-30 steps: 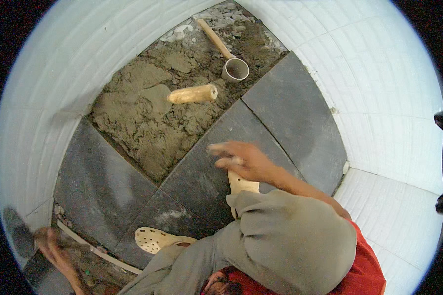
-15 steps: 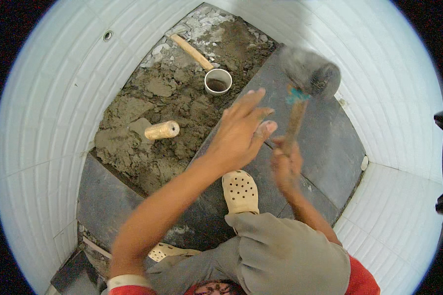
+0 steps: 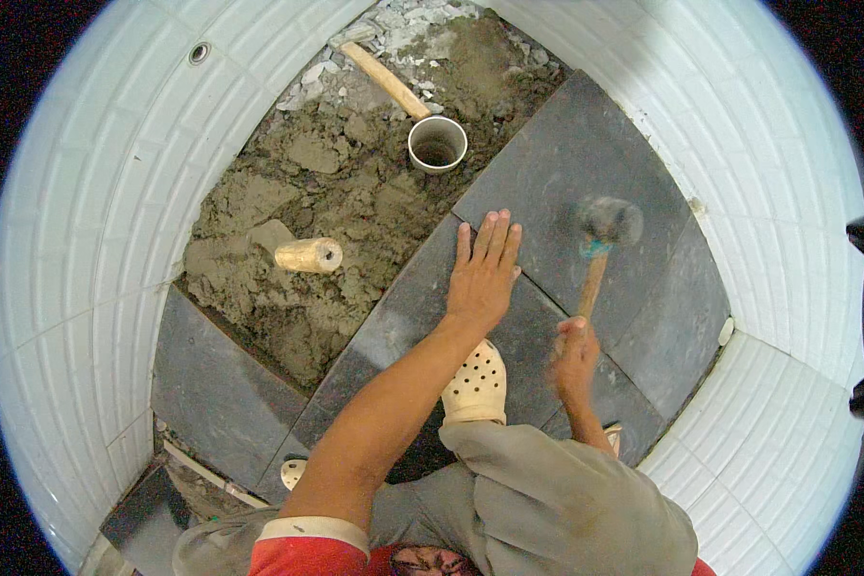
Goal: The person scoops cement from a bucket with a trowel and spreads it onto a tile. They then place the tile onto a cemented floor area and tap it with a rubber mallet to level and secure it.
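Note:
My right hand (image 3: 576, 357) grips the wooden handle of a rubber mallet (image 3: 609, 223). The mallet's dark head, blurred by motion, is over a large dark grey floor tile (image 3: 571, 144); whether it touches cannot be told. My left hand (image 3: 483, 274) lies flat, fingers stretched forward, across the joint between that tile and a nearer dark tile (image 3: 398, 278). Left of the tiles spreads a bed of damp grey-brown mortar (image 3: 293, 182). A trowel with a thick wooden handle (image 3: 309, 254) rests in it, its blade partly showing.
A white pipe end (image 3: 438, 144) stands up from the mortar, with a wooden-handled tool (image 3: 384, 79) beside it. Broken rubble (image 3: 326, 72) fills the far corner. White tiled walls (image 3: 106, 211) close in both sides. My foot in a cream clog (image 3: 477, 386) stands on the tiles.
My left hand has come down from above the tiles to lie flat on them. The mallet has dropped from a raised position toward the far tile, still in my right hand.

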Tool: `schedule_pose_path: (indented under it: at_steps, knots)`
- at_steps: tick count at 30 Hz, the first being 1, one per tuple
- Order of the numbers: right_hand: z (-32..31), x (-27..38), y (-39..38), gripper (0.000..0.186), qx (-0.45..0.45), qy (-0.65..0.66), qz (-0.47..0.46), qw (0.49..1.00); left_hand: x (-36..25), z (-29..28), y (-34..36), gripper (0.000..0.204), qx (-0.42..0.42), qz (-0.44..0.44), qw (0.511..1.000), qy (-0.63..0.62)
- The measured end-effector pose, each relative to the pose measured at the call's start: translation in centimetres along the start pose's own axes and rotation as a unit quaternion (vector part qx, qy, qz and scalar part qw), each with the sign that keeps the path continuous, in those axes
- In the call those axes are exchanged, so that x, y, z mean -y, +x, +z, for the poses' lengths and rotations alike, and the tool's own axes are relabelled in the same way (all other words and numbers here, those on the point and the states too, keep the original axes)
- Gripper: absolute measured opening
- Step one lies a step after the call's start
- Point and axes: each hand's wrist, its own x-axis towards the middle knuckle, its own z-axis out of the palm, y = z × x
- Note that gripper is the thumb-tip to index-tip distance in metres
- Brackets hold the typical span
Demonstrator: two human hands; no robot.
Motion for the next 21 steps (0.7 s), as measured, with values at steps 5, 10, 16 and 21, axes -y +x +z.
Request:
schedule_pose_path:
  at_steps: [5, 10, 16, 21]
  knots:
    - [-1.1, -0.3, 0.0, 0.047, -0.01, -0.023, -0.021, 0.999, -0.3, 0.5, 0.4, 0.067, -0.032, -0.011, 0.999, -0.019]
    - [-0.9, 0.0, 0.1, 0.049, 0.01, -0.142, -0.072, 0.987, -0.4, 0.7, 0.7, 0.066, -0.028, -0.013, 0.999, -0.03]
    - [-0.5, 0.4, 1.2, 0.047, -0.024, -0.175, -0.052, 0.983, -0.5, 0.3, 1.2, 0.066, -0.006, -0.027, 0.999, -0.032]
    - [-0.4, 0.6, 2.2, 0.043, -0.046, -0.191, -0.063, 0.978, -0.6, 0.3, 1.3, 0.064, -0.001, -0.036, 0.998, -0.046]
